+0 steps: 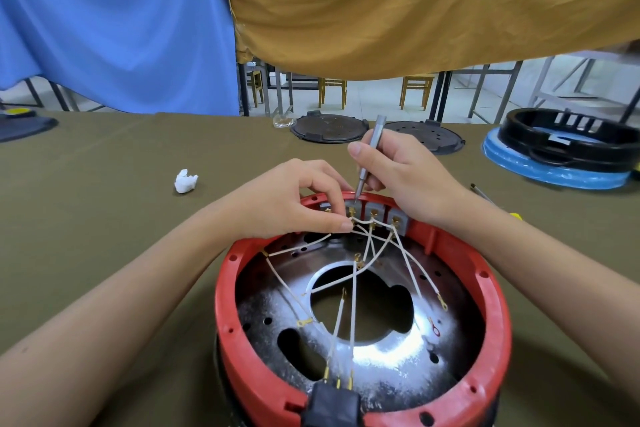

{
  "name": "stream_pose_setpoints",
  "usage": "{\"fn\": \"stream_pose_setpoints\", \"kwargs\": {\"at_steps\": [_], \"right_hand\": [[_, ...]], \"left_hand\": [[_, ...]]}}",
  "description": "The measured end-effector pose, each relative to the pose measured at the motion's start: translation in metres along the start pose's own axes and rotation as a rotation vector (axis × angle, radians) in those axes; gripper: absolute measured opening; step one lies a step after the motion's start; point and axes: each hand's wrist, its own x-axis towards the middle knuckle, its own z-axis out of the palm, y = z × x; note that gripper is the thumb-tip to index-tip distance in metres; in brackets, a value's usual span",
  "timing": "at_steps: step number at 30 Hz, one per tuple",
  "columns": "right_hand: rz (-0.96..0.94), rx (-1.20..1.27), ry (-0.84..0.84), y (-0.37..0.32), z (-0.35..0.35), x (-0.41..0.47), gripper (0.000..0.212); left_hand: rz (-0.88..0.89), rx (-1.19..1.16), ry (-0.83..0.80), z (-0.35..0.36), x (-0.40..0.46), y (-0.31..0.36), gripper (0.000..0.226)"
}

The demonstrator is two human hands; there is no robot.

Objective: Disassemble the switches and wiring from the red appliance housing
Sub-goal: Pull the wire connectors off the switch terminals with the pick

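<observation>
The red housing (360, 291) sits upside down on the desk (104, 218), right in front of the person, its metal floor and a web of white wires (349, 288) open to view. Along the far inner wall is a row of grey switches (374, 215) with brass terminals.

The right hand (405, 177) grips a slim grey screwdriver (369, 159) like a pen, tip down on the terminal of one of the left switches. The left hand (298, 201) pinches a wire end just beside that tip, thumb and fingers closed on it. The two hands are close together over the same terminal.

So the step in hand looks like freeing a wire from a switch terminal. Whether the tip is turning a screw or prying a clip, I can't tell from here. Several ring lugs already hang loose over the metal floor, while the wires at the switches and at the black plug (332, 402) on the near rim are still attached.

Next calls for steady downward pressure on the driver while the left hand draws the wire clear, then on to the neighbouring terminals.

Across the desk lie two dark lids (329, 128), a black ring on a blue base (568, 146), and a white wad (186, 180).
</observation>
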Motion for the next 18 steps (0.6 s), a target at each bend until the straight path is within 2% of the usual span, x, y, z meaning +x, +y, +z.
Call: {"fn": "stream_pose_setpoints", "kwargs": {"at_steps": [7, 18], "right_hand": [[-0.065, -0.097, -0.014, -0.004, -0.001, -0.003, 0.032], [-0.162, -0.229, -0.034, -0.010, 0.000, -0.008, 0.028]], "left_hand": [[0.003, -0.004, -0.004, 0.000, 0.001, -0.001, 0.019], [0.009, -0.003, 0.003, 0.000, 0.001, -0.001, 0.022]]}}
